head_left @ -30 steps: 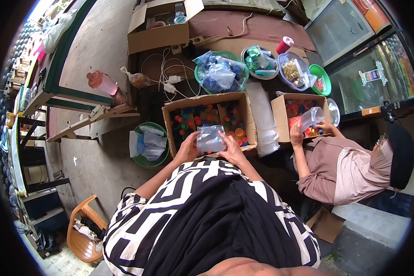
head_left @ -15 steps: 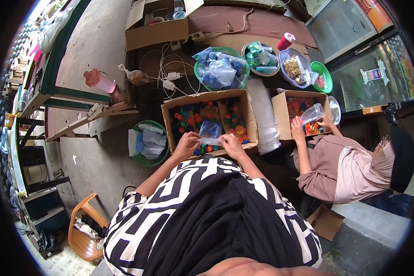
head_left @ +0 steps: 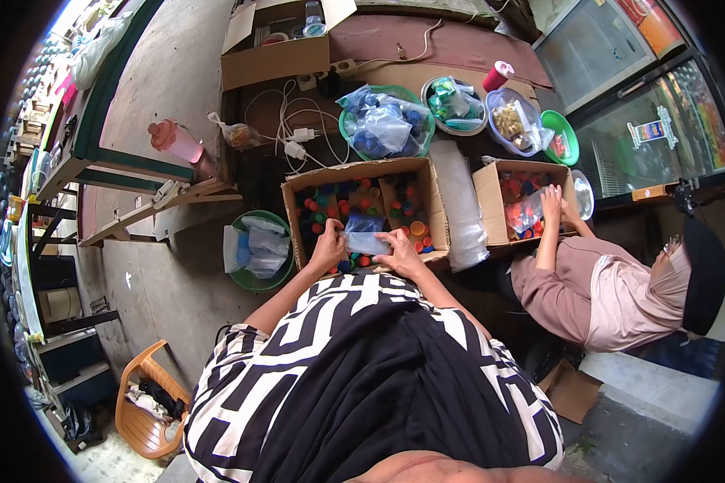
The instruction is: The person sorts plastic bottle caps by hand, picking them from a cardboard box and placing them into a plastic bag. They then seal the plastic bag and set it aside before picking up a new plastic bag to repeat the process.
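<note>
In front of me is a cardboard box (head_left: 438,216) with colourful plastic bottle caps (head_left: 418,229) in it, split by a cardboard divider. Over its near side I hold a clear plastic bag (head_left: 366,243) with something blue inside its far end. My left hand (head_left: 328,246) pinches the bag's left edge, and my right hand (head_left: 403,254) grips the right edge with the thumb and fingers. The near part of the bag lies spread flat between both hands.
At my right a co-worker (head_left: 568,286) handles a clear bag of caps over a smaller cardboard box (head_left: 490,208). Between the boxes lies a stack of clear plastic bags (head_left: 461,205). Green basins (head_left: 250,282), bowls and a white cable (head_left: 294,121) surround them.
My hands have moved slightly apart, and the bag's near part now shows as a wider flat sheet. The co-worker's bag has lowered into the smaller box.
</note>
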`<state>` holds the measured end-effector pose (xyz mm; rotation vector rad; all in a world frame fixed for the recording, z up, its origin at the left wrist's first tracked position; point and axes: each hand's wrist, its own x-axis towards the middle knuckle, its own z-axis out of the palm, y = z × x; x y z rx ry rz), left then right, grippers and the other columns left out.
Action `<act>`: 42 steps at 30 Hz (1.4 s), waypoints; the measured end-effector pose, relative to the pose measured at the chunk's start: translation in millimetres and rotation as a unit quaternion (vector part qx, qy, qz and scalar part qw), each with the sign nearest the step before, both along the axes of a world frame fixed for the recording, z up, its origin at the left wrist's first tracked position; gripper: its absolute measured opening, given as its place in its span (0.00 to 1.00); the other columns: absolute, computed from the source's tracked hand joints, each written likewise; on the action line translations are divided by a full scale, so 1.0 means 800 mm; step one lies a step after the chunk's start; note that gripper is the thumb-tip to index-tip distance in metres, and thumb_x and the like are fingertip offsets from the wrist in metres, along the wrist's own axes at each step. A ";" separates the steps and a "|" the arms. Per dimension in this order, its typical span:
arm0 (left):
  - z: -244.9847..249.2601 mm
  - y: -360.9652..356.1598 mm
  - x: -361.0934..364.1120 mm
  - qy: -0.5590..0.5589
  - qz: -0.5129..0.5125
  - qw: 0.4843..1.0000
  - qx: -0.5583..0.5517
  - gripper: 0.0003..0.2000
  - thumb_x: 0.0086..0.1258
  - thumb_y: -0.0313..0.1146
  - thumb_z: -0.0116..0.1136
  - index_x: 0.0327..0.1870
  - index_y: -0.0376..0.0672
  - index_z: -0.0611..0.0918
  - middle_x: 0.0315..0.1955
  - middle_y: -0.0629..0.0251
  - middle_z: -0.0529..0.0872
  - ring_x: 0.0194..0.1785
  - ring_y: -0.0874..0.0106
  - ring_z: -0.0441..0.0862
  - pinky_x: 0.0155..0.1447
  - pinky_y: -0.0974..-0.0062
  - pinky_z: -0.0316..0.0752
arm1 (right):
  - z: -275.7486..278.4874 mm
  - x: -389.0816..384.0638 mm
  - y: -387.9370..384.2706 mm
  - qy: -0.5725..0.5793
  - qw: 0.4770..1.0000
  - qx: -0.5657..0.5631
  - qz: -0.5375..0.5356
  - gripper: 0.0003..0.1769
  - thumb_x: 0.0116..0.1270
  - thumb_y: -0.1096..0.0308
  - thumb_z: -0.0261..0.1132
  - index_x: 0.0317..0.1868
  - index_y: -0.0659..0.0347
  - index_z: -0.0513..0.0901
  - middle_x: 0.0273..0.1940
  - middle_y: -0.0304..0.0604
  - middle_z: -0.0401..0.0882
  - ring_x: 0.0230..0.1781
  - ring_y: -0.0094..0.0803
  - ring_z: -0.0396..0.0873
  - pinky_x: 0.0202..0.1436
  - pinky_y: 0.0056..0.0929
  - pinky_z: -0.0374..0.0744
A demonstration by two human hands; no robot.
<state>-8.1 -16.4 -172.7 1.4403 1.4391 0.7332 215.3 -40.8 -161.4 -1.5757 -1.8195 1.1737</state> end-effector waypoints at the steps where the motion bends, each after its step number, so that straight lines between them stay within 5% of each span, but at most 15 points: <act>1: 0.003 0.001 0.000 0.000 -0.002 1.000 0.002 0.09 0.69 0.28 0.53 0.44 0.35 0.69 0.26 0.48 0.82 0.33 0.54 0.84 0.38 0.62 0.75 | -0.010 0.002 -0.002 -0.042 0.998 0.042 0.036 0.29 0.54 0.64 0.74 0.57 0.57 0.77 0.44 0.46 0.71 0.36 0.33 0.75 0.44 0.31 0.77; 2: 0.007 0.002 -0.002 -0.005 -0.033 0.999 -0.006 0.10 0.69 0.29 0.54 0.44 0.35 0.69 0.27 0.49 0.81 0.32 0.54 0.83 0.37 0.62 0.75 | -0.021 0.000 -0.002 -0.048 0.998 0.048 0.007 0.19 0.56 0.65 0.71 0.49 0.59 0.84 0.43 0.46 0.71 0.39 0.36 0.75 0.45 0.34 0.77; 7: 0.030 -0.006 0.003 0.007 -0.078 0.996 -0.038 0.12 0.65 0.29 0.59 0.43 0.33 0.72 0.35 0.50 0.79 0.32 0.56 0.82 0.39 0.64 0.76 | -0.012 -0.001 0.003 -0.035 0.999 0.030 -0.004 0.10 0.61 0.66 0.66 0.41 0.61 0.85 0.43 0.47 0.72 0.44 0.41 0.74 0.51 0.36 0.74; 8: 0.026 -0.010 0.000 0.039 -0.110 0.992 0.043 0.13 0.63 0.29 0.62 0.42 0.33 0.74 0.38 0.51 0.78 0.34 0.57 0.81 0.40 0.65 0.76 | -0.009 -0.002 0.002 -0.035 0.998 0.058 0.000 0.08 0.62 0.67 0.64 0.37 0.61 0.86 0.43 0.48 0.72 0.47 0.43 0.74 0.55 0.38 0.72; 9: 0.021 -0.013 -0.003 0.071 -0.141 0.980 0.122 0.13 0.61 0.29 0.65 0.41 0.32 0.75 0.41 0.52 0.76 0.36 0.59 0.80 0.41 0.67 0.76 | -0.008 -0.002 0.001 -0.035 0.998 0.059 0.001 0.08 0.62 0.67 0.64 0.37 0.61 0.86 0.43 0.48 0.72 0.47 0.43 0.74 0.55 0.38 0.72; 13: -0.008 -0.007 -0.010 0.068 -0.104 0.991 0.048 0.13 0.58 0.29 0.68 0.38 0.32 0.79 0.44 0.53 0.76 0.40 0.60 0.79 0.44 0.66 0.76 | -0.006 -0.005 0.003 -0.082 0.992 0.088 0.019 0.10 0.66 0.63 0.62 0.37 0.61 0.84 0.41 0.44 0.77 0.46 0.42 0.74 0.50 0.35 0.73; 15: -0.017 0.002 -0.012 0.083 -0.089 0.980 0.160 0.10 0.59 0.29 0.68 0.36 0.32 0.82 0.44 0.54 0.76 0.38 0.60 0.79 0.45 0.65 0.75 | -0.013 -0.005 0.008 -0.085 0.995 0.055 0.014 0.11 0.66 0.63 0.61 0.37 0.61 0.84 0.40 0.44 0.79 0.45 0.43 0.76 0.48 0.36 0.74; 20: -0.006 0.017 -0.008 0.061 -0.097 0.992 0.054 0.13 0.68 0.38 0.60 0.35 0.33 0.84 0.29 0.54 0.81 0.36 0.59 0.80 0.41 0.67 0.73 | -0.037 -0.010 0.012 0.024 0.992 -0.028 -0.124 0.09 0.68 0.66 0.58 0.44 0.62 0.76 0.37 0.55 0.81 0.36 0.54 0.81 0.39 0.45 0.77; 23: 0.007 0.020 0.004 0.047 -0.087 0.995 -0.010 0.14 0.68 0.39 0.59 0.37 0.34 0.82 0.29 0.53 0.82 0.35 0.57 0.82 0.39 0.64 0.73 | -0.028 -0.016 0.014 -0.043 0.983 -0.018 -0.179 0.08 0.69 0.70 0.56 0.46 0.61 0.71 0.37 0.59 0.80 0.38 0.55 0.81 0.42 0.47 0.76; 27: -0.014 0.020 0.011 0.014 -0.053 0.997 0.050 0.11 0.69 0.38 0.57 0.40 0.37 0.77 0.29 0.52 0.83 0.34 0.54 0.82 0.39 0.61 0.73 | -0.018 -0.012 0.010 -0.090 0.991 -0.002 -0.098 0.06 0.68 0.74 0.51 0.44 0.62 0.72 0.38 0.56 0.81 0.42 0.53 0.81 0.45 0.48 0.75; 29: -0.008 0.022 0.013 0.063 -0.040 0.997 -0.001 0.09 0.68 0.34 0.55 0.43 0.41 0.73 0.29 0.51 0.83 0.36 0.51 0.82 0.40 0.58 0.73 | -0.026 -0.010 0.009 -0.047 0.995 0.022 -0.081 0.07 0.68 0.73 0.52 0.44 0.62 0.75 0.38 0.56 0.81 0.42 0.52 0.81 0.45 0.46 0.76; 33: -0.023 0.027 0.009 0.095 -0.098 0.990 0.046 0.09 0.64 0.32 0.58 0.43 0.43 0.75 0.30 0.51 0.82 0.38 0.50 0.80 0.42 0.55 0.73 | 0.012 -0.009 0.007 -0.052 0.996 -0.027 -0.070 0.21 0.54 0.61 0.72 0.44 0.63 0.79 0.39 0.53 0.82 0.41 0.47 0.82 0.46 0.39 0.78; 35: -0.002 0.021 0.012 0.202 -0.158 0.945 0.204 0.17 0.57 0.39 0.68 0.46 0.45 0.79 0.45 0.57 0.77 0.49 0.54 0.74 0.51 0.60 0.71 | -0.002 -0.009 0.005 -0.089 0.994 -0.002 -0.061 0.25 0.47 0.61 0.76 0.45 0.63 0.79 0.40 0.53 0.83 0.42 0.45 0.82 0.48 0.38 0.78; 38: 0.032 0.015 0.023 0.222 -0.219 0.910 0.272 0.27 0.49 0.48 0.73 0.49 0.46 0.79 0.50 0.60 0.73 0.52 0.57 0.71 0.51 0.59 0.69 | -0.019 -0.008 0.003 -0.083 0.993 -0.011 -0.087 0.21 0.49 0.63 0.75 0.43 0.59 0.79 0.42 0.50 0.82 0.47 0.46 0.80 0.52 0.41 0.77; 42: 0.029 0.010 0.034 0.238 -0.278 0.881 0.299 0.18 0.57 0.40 0.66 0.46 0.43 0.78 0.45 0.61 0.75 0.51 0.61 0.71 0.53 0.62 0.66 | -0.026 -0.011 0.004 -0.081 0.992 0.028 -0.097 0.15 0.51 0.68 0.70 0.40 0.63 0.81 0.40 0.52 0.83 0.44 0.47 0.80 0.50 0.39 0.77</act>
